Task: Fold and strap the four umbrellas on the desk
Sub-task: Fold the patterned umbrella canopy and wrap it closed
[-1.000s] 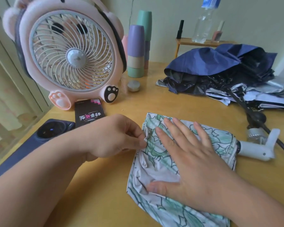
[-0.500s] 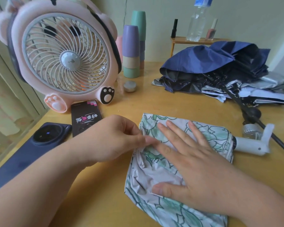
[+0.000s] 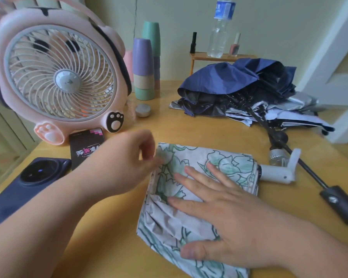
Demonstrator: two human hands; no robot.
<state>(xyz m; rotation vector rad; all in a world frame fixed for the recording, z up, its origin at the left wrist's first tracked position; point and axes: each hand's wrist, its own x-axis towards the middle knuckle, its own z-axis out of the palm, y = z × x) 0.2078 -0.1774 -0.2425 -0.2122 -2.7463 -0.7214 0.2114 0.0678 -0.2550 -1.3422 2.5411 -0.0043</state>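
Observation:
A white umbrella with a green floral print [image 3: 225, 163] lies collapsed on the wooden desk [image 3: 209, 129], its white handle [image 3: 275, 174] pointing right. My right hand [image 3: 229, 221] presses flat on its fabric with fingers spread. My left hand [image 3: 125, 163], blurred, pinches the fabric's upper left edge. At the back right, a navy umbrella [image 3: 229, 77] lies loose over a silver and white one [image 3: 289, 115]. A black shaft runs from that pile to a black handle [image 3: 340, 205] at the right.
A pink fan [image 3: 58, 77] stands at the back left, with a dark phone [image 3: 28, 183] and a black box [image 3: 86, 147] in front of it. Stacked cups [image 3: 145, 67], a small round lid [image 3: 143, 110] and a little shelf [image 3: 219, 56] holding a water bottle [image 3: 219, 31] stand behind.
My left hand has lifted slightly and shifted along the fabric's top left edge. My right hand stays flat on the floral umbrella. The view has tilted a little.

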